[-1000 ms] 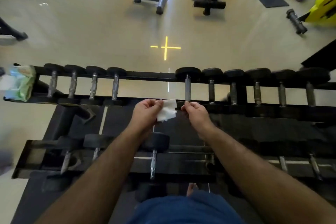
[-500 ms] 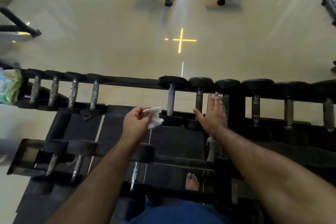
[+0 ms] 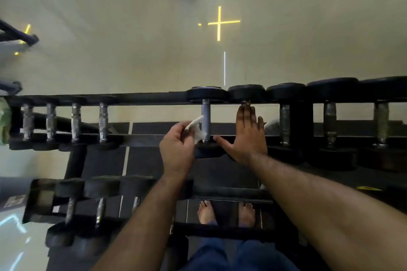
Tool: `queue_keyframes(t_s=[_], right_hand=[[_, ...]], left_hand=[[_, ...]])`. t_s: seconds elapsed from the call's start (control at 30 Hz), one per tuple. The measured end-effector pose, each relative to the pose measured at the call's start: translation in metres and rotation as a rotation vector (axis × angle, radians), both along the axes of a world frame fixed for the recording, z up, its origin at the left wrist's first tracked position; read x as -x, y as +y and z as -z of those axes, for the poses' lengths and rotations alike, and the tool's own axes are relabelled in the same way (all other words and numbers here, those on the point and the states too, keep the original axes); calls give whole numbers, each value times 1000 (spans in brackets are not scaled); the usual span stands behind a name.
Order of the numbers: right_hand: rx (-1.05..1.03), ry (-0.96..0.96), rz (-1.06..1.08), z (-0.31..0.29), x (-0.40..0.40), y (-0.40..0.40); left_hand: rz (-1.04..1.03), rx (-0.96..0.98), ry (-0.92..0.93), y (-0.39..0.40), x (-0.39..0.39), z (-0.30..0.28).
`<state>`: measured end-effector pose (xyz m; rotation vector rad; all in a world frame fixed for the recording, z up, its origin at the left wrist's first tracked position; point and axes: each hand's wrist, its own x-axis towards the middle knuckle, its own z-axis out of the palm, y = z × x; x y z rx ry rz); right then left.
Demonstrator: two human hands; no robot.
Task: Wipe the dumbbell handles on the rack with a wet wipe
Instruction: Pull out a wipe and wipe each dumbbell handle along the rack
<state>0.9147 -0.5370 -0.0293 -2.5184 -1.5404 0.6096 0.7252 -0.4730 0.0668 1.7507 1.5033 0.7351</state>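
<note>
A black dumbbell rack (image 3: 154,98) runs across the view, its top tier lined with black dumbbells on metal handles. My left hand (image 3: 177,149) pinches a white wet wipe (image 3: 195,126) right beside the handle of the middle dumbbell (image 3: 206,116), at its lower left. My right hand (image 3: 246,134) lies flat, fingers straight, over the handle of the neighbouring dumbbell (image 3: 246,93), hiding that handle. Its thumb points toward the middle dumbbell's near head.
Several smaller dumbbells (image 3: 76,121) sit at the left of the top tier and larger ones (image 3: 330,121) at the right. A lower tier (image 3: 72,202) holds more. A green wipes pack (image 3: 4,121) sits at the rack's left end. My bare feet (image 3: 206,212) stand below.
My left hand brought the wipe right, up to the middle dumbbell's handle. My right hand let go of the wipe and settled flat over the neighbouring handle. The view tilted down toward the rack.
</note>
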Motion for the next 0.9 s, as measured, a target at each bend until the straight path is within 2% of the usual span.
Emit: queue_keyframes(t_s=[0.13,0.3,0.43,0.6,0.7,0.8,0.9], right_hand=[[0,-18,-9,-2,2,1],[30,-47,-20,-3,3,4],[44,-64,-18,-2,5,5],[49,-62,-12,-1,6,4],[69,-66,-16,-3,7,6],[102,-55,-28,-5,8,6],[103,-49,-37,-6,8,4]], left_hand=[[123,-159,33,29,-20,13],[475,-543,351,72,-32,53],[728,-720,424,85,-23,83],[1051,-750,379,77,9,77],[911,-807,349,92,1,65],[782,-858,411,112,-23,64],[1055,-793,528,117,-30,72]])
